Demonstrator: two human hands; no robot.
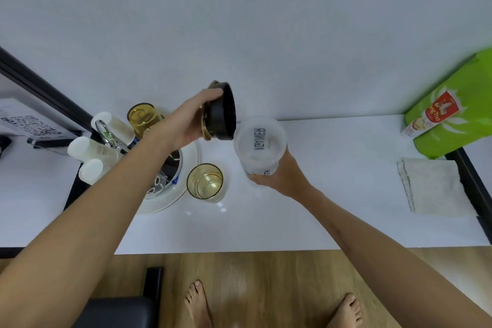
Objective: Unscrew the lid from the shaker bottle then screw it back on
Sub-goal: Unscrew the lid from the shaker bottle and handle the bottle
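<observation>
My right hand (282, 177) grips the frosted, see-through shaker bottle (259, 145) near its base, held above the white table with its open mouth tilted toward me. Black lettering shows on the bottle's wall. My left hand (186, 121) holds the black lid (222, 112) with a gold-coloured top, tipped on its side. The lid is off the bottle, just left of and above the bottle's rim, almost touching it.
An amber glass (205, 181) stands on the white table (332, 208) left of the bottle. A second amber glass (142, 116), white bottles (87, 149) and a white plate (186, 168) crowd the left. At right are a folded white cloth (436, 186) and a green bag (458, 104).
</observation>
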